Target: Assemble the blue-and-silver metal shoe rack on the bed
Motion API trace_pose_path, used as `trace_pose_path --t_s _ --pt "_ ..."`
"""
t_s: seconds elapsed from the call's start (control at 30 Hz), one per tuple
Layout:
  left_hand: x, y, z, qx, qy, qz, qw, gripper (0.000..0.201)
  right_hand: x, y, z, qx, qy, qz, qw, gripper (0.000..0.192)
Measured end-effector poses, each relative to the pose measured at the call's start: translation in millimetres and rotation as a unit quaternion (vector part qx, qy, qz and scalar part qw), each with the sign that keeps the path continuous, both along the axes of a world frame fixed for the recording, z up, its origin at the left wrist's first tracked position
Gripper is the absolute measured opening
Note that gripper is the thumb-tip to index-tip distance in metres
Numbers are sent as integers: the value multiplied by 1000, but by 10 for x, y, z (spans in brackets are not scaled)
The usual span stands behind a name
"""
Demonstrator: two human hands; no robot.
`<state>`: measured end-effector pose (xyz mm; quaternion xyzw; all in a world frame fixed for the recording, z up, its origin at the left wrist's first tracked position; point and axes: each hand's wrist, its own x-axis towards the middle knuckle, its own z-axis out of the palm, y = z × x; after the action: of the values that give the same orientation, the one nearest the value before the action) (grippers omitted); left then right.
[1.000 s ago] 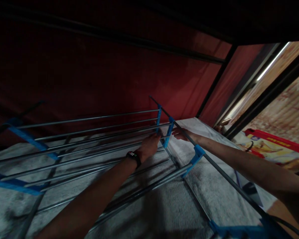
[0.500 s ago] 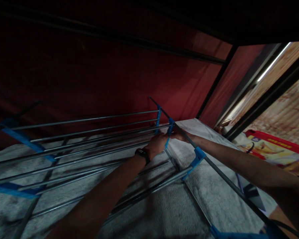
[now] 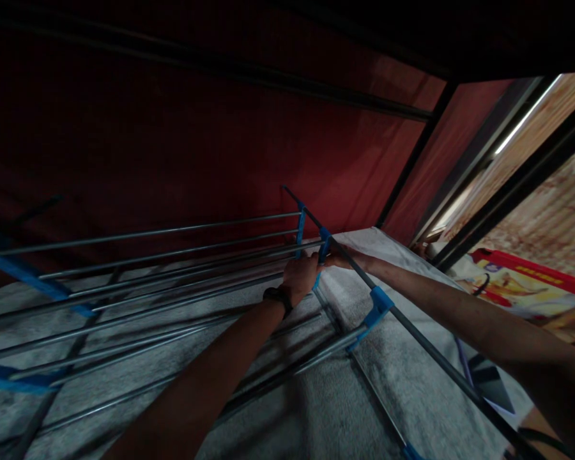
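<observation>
Blue brackets and grey metal rods, that's the scene: a rack (image 3: 220, 292) stretched across a pale grey cloth (image 3: 397, 377), close up against a red wall (image 3: 220, 147). And both hands are in at its right end, meeting at the middle bracket (image 3: 324, 237), 1 of 3 blue ones showing along the slanting pole (image 3: 431, 347)!

Here's the left hand (image 3: 300, 275), knuckles up, dark watch (image 3: 278, 299) on the wrist, fingers bent in against the near side of that bracket, right where the rods run into it. The fingertips are out of sight, so whether they're clenched on the bracket or on a rod, I cannot tell.

Over on the other side, the right hand (image 3: 342, 257) reaches in beyond the pole, which cuts across in front of it. Its fingers point left and come to the lower part of the same bracket, very near the left thumb; it's dim in there, and how far they're open I can't say. So 2 hands, 1 bracket, hardly any gap between them.

Nearer the camera, another bracket, the near one (image 3: 374, 311), sits on the pole, well apart from both hands. At the far left, 2 more blue pieces carry the rods. Out right, a red-and-yellow printed package (image 3: 531, 281) lies beyond the forearm.
</observation>
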<state>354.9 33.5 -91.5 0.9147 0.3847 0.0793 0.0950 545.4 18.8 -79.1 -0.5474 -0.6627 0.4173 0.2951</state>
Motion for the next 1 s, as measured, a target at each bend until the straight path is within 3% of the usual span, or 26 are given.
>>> trace_pose_path --t_s 0.33,0.77,1.0 --pt "93 61 -100 13 -1 -11 1000 37 4 133 -9 -7 -45 -41 998 23" --pt "41 97 -61 18 3 -37 999 40 -56 116 86 -40 0 -17 999 21" --pt "49 204 -79 -28 0 -40 999 40 -23 113 73 -40 6 -8 999 25"
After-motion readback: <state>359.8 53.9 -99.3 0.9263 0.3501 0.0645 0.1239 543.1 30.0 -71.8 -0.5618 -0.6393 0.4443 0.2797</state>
